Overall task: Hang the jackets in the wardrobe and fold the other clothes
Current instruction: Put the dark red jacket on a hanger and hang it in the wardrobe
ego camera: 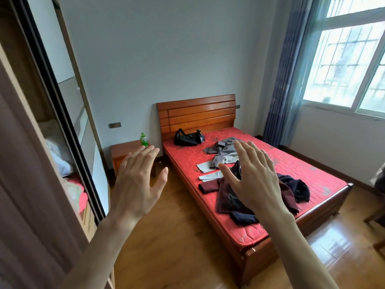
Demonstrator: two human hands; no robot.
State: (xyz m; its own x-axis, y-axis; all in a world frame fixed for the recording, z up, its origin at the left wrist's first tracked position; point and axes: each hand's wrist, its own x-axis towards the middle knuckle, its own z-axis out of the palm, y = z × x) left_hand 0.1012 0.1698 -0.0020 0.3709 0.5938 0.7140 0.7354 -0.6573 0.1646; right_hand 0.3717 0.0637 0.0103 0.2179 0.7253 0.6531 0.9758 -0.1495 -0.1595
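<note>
Clothes lie spread on a red mattress (pixel 287 161): a grey garment (pixel 224 150) near the headboard, a maroon garment (pixel 225 197) in the middle, and a dark navy garment (pixel 295 188) toward the foot. My left hand (pixel 137 182) and my right hand (pixel 252 176) are raised in the air in front of me, fingers spread and straight, holding nothing. The wardrobe (pixel 52 130) stands at my left, its sliding mirrored door showing pale clothes inside or reflected.
A black bag (pixel 188 137) sits by the wooden headboard (pixel 196 114). A green bottle (pixel 143 139) stands on the bedside cabinet (pixel 125 152). Wooden floor (pixel 177 236) runs between wardrobe and bed. A window with blue curtains (pixel 279 84) is at right, a chair (pixel 377 217) at the right edge.
</note>
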